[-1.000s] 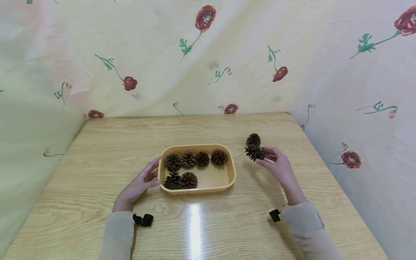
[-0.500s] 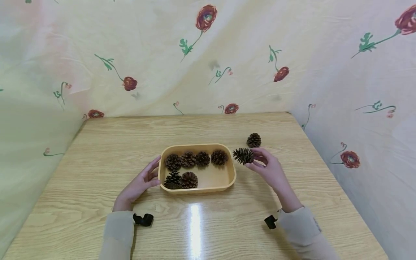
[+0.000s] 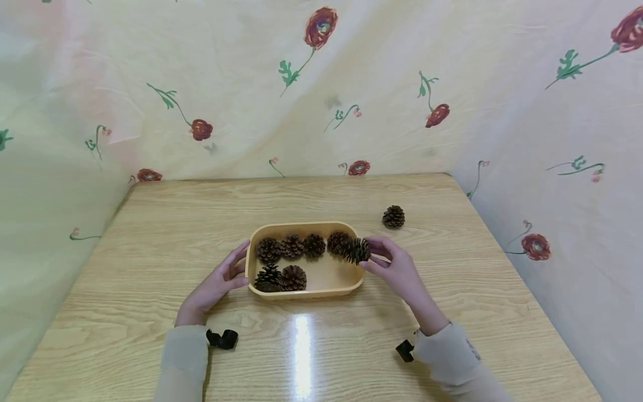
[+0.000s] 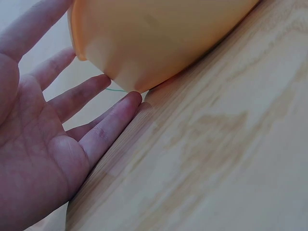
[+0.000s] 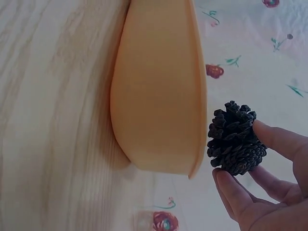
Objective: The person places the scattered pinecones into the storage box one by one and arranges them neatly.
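My right hand point(image 3: 394, 269) pinches a dark pine cone point(image 5: 236, 137) between thumb and fingers. In the head view that cone overlaps the right rim of the yellow oblong tray point(image 3: 326, 282); the right wrist view has it just above the rim. My left hand point(image 3: 219, 285) lies at the tray's left end, its fingers extended and fingertips against the outer wall, as the left wrist view shows. Inside the tray, several pine cones point(image 3: 293, 278) stand along the far side and in the near left corner. The held cone partly covers the rightmost one.
Another pine cone point(image 3: 393, 216) stands on the wooden table point(image 3: 201, 212), behind my right hand and to the right of the tray. A flower-printed cloth point(image 3: 241, 84) hangs behind the table and along both sides. Black camera mounts point(image 3: 222, 339) sit at both wrists.
My right hand has carried the pine cone leftward, from in front of the loose cone on the table to over the tray's right rim. The left hand and tray stay in place.
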A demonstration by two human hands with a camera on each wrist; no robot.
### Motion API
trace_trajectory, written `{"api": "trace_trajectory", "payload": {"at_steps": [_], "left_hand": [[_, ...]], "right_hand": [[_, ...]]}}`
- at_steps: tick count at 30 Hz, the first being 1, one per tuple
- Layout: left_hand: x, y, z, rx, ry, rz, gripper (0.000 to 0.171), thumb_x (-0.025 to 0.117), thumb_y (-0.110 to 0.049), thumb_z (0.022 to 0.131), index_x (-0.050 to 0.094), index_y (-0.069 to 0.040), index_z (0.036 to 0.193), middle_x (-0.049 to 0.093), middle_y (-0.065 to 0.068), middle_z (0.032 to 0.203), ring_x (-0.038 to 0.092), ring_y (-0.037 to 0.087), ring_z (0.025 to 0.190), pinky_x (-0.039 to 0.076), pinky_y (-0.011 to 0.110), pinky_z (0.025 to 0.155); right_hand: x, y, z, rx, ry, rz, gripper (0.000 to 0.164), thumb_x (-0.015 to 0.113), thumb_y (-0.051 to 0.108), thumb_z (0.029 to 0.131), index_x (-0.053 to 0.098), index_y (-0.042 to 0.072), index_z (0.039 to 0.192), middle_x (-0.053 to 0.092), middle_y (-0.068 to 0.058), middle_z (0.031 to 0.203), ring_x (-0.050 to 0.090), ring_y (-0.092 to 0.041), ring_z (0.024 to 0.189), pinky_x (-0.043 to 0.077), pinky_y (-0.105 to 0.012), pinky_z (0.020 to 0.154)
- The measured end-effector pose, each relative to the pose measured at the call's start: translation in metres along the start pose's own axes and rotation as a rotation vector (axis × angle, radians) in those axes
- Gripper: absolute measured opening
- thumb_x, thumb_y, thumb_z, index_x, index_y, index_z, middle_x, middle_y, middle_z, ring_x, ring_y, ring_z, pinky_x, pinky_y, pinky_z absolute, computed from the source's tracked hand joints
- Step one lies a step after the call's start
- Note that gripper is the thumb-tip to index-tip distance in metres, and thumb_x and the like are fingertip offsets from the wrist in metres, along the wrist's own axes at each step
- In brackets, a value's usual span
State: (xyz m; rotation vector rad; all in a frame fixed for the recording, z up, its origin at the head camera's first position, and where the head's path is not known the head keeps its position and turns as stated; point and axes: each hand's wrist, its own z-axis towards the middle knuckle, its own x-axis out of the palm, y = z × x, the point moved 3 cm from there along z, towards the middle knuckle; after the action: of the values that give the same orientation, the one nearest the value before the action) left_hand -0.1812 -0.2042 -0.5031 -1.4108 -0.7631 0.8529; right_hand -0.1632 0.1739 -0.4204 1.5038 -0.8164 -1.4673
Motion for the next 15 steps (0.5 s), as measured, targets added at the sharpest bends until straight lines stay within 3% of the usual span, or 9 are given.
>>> {"api": "trace_trajectory", "payload": {"at_steps": [15], "left_hand": [[-0.001, -0.001, 0.000, -0.004, -0.002, 0.009, 0.083, 0.059, -0.008, 0.095, 0.009, -0.027, 0.157, 0.006, 0.019, 0.163, 0.019, 0.049, 0.144, 0.042, 0.014, 0.098]], "right_hand": [[0.039, 0.009, 0.000, -0.030, 0.103, -0.085, 0.051, 0.076, 0.006, 0.081, 0.055, -0.002, 0.127, 0.060, -0.027, 0.125, 0.061, -0.040, 0.116, 0.053, -0.038, 0.094]]}}
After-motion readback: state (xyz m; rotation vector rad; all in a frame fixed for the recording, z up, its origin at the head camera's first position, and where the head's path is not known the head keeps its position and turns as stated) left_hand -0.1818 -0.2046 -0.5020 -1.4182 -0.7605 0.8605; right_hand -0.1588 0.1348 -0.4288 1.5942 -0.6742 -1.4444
